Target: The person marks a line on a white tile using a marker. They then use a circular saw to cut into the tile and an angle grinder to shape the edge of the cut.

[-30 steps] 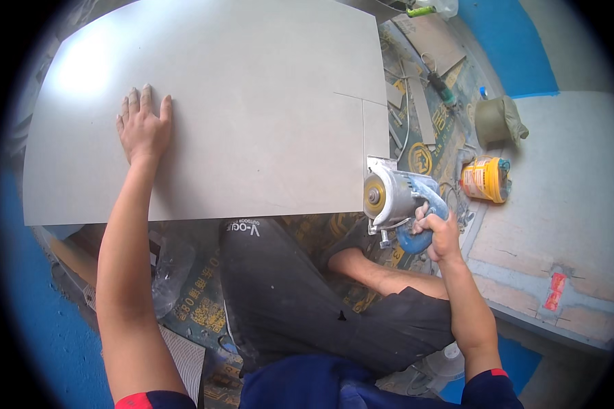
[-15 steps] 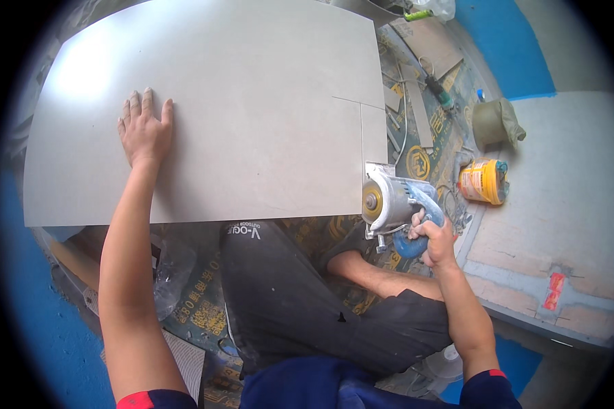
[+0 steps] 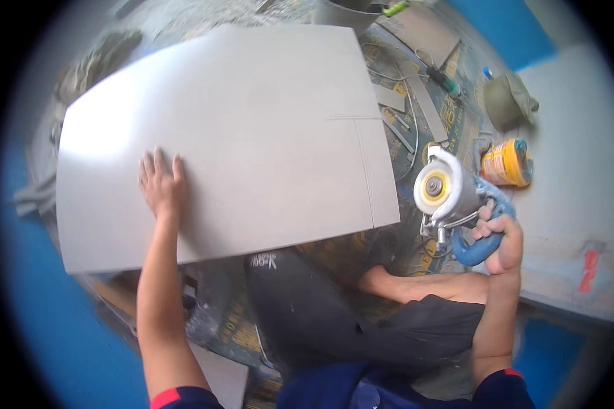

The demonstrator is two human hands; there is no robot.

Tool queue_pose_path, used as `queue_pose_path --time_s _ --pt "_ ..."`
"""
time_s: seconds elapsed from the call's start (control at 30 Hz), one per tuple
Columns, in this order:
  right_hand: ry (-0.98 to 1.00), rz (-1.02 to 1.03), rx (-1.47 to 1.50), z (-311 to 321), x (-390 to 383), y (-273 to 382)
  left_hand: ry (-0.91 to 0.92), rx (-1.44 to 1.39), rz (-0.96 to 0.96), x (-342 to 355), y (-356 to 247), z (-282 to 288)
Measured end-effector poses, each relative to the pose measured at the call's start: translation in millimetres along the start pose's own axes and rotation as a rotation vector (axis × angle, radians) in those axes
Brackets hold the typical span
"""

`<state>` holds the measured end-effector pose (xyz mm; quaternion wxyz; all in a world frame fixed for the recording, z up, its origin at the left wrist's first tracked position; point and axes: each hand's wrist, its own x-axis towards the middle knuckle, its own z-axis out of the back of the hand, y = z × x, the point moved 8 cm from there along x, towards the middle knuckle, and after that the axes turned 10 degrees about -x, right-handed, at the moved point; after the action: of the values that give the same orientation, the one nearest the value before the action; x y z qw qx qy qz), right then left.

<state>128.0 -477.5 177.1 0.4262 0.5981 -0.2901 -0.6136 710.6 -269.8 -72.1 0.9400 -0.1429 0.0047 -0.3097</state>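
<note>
A large pale grey tile (image 3: 266,116) lies in front of me, with thin straight lines near its right edge, one crossing toward that edge. My left hand (image 3: 161,184) rests flat on the tile's left half, fingers apart. My right hand (image 3: 498,242) grips the blue handle of a circular cutting saw (image 3: 443,187) with a silver body and a pale, yellow-centred disc. The saw is held off the tile, just right of its edge, with the disc facing up and left.
At right: a yellow bucket (image 3: 505,162), an olive cloth-like object (image 3: 508,102), a grey slab (image 3: 580,177) with a red mark. Offcuts (image 3: 423,102), a cord and a green-and-black tool (image 3: 443,82) lie beside the tile. A grey bucket (image 3: 341,17) stands behind. My bent legs are below.
My right hand has moved the saw rightward, away from the tile's edge, and tilted it. The tile and my left hand appear lower and further right in the view, which has shifted.
</note>
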Motion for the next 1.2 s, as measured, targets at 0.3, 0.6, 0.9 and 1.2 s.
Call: queue_pose_path --time_s 0.3,0.6,0.9,1.2 --pt "-0.015 -0.128 0.292 1.8 28.3 20.4 -0.023 -0.081 0.062 -58.0 11.9 58.8" --pt "0.071 -0.331 0.566 22.1 40.2 -28.6 0.062 0.402 0.261 -152.0 -11.1 88.9" --pt "-0.015 -0.498 0.732 26.6 30.3 -49.0 0.525 0.238 0.265 -198.2 -124.4 58.8" --pt "-0.149 -0.578 0.828 -0.8 24.7 -44.7 1.114 -0.878 0.113 -193.4 -338.4 42.0"
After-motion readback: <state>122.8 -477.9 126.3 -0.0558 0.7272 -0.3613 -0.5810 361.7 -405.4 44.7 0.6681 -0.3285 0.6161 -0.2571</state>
